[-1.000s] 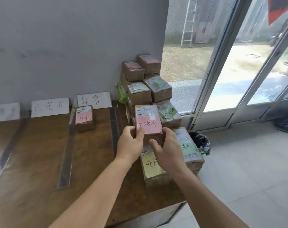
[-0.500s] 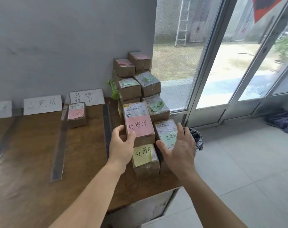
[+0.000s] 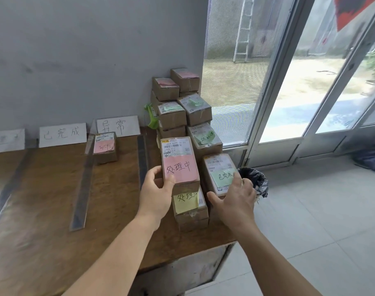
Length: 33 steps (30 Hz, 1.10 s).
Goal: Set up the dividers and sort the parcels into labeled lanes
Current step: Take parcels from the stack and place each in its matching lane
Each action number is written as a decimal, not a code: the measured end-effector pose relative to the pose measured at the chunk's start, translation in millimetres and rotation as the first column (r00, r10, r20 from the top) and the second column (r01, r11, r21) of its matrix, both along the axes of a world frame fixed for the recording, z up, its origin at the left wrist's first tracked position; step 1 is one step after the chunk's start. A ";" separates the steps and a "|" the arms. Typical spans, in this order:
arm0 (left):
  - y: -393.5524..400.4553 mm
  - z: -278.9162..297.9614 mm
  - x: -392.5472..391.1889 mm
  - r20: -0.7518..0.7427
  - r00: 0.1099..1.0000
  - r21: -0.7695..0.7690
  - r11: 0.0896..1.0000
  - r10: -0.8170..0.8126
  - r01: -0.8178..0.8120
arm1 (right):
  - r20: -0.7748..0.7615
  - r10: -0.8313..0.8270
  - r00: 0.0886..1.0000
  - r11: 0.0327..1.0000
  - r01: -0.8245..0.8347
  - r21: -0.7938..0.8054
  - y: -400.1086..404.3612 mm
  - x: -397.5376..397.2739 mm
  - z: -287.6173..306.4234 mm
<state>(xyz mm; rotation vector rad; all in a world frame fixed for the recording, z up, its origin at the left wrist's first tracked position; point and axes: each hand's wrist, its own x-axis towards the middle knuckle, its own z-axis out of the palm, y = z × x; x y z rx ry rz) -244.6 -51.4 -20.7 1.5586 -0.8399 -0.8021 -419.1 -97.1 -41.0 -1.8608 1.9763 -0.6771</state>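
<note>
a cardboard parcel with a pink note (image 3: 180, 165) is held at its left edge by the left hand (image 3: 155, 190), the grip pinching it with the thumb on top and the fingers behind. this parcel is at the front of the parcel stack (image 3: 182, 107), above a parcel with a yellow note (image 3: 189, 207) which stands on the tabletop (image 3: 54, 210). just to the right, a parcel with a green note (image 3: 220, 174) is touched by the right hand (image 3: 235, 199); here the grip is spread, the fingers laid over the near right corner and the thumb beside the near edge (nothing is closed around it).

behind these, more parcels with green and pink notes are piled against the grey wall, at the right end of the tabletop. further left, one small parcel (image 3: 104, 147) with a pink note is placed in a lane between two flat divider strips (image 3: 81, 189), below a white label card (image 3: 118, 126). a second label card (image 3: 62, 134) and a third, blurred one (image 3: 6, 141) are leaned on the wall to the left. a dark bin with a bag (image 3: 257, 180) is seen on the floor beside the tabletop, near the glass door.
</note>
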 end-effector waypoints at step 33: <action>212.6 42.1 247.4 0.185 0.955 -0.125 0.970 0.231 -0.210 | 0.198 0.390 0.899 0.899 -0.325 -0.293 184.9 266.7 72.3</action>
